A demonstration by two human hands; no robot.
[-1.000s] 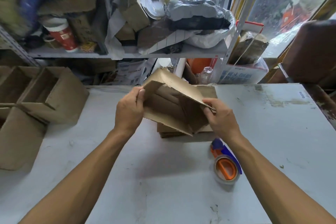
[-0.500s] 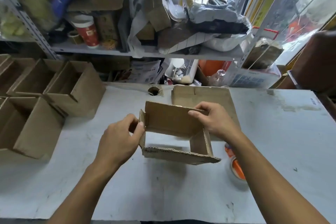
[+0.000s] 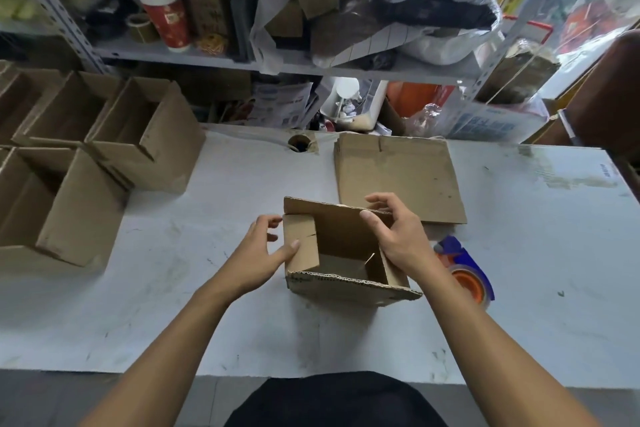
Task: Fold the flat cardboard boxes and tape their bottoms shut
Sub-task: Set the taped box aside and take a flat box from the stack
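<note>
A small brown cardboard box (image 3: 346, 284), squared up into a tube, stands on the white table (image 3: 173, 305) in front of me with its flaps upward. My left hand (image 3: 263, 250) is at its left side, the thumb pressing the left short flap inward. My right hand (image 3: 398, 239) reaches over the right side, fingers spread on the far long flap and the right short flap. A stack of flat cardboard boxes (image 3: 398, 177) lies just behind. A blue and orange tape dispenser (image 3: 464, 270) lies on the table right of the box, partly behind my right forearm.
Several folded open boxes (image 3: 104, 149) are grouped on the table's left side. A round cable hole (image 3: 299, 144) sits at the table's back edge. Cluttered metal shelves (image 3: 277, 62) rise behind the table. A brown chair back (image 3: 609, 97) is at the far right.
The box went from held up and half flat to squared and set down on the table. Both hands shifted from its edges onto the upper flaps. The view tilted down.
</note>
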